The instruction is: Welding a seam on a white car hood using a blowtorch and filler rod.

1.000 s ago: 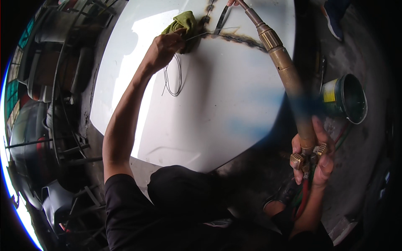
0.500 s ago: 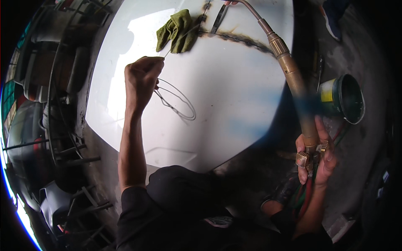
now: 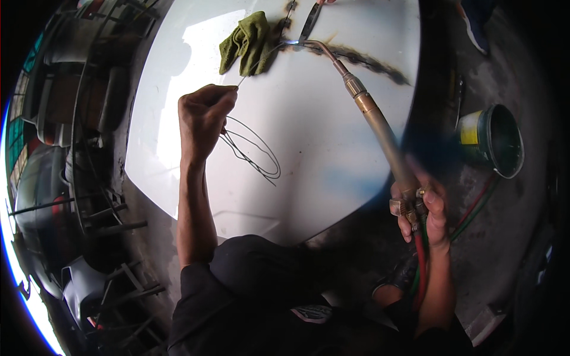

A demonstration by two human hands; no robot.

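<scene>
My left hand [image 3: 203, 121] is closed in a pinch on a thin welding wire [image 3: 243, 82]; its loose coil hangs below the fingers. The wire's far end reaches past the green cloth [image 3: 243, 47] toward a scorched seam in the white metal panel [image 3: 332, 113]. In my right hand [image 3: 437, 213] is a brass gas welding torch [image 3: 380, 130], gripped near its valve knobs. A small bluish flame [image 3: 290, 42] burns at the torch's bent tip, at the seam's corner. Beside it, another person's fingers [image 3: 325, 2] hold a dark flat tool [image 3: 310, 22] against the panel.
A dark green bucket [image 3: 504, 142] stands on the floor to the right. Red and green hoses [image 3: 475, 204] trail from the torch. Another person's shoe [image 3: 473, 29] shows at the upper right. Metal racks [image 3: 74, 148] and stacked parts line the left.
The torch has swung left and down, bringing its tip to the seam, where a flame now shows. My right hand has moved left and slightly up. My left hand has barely shifted.
</scene>
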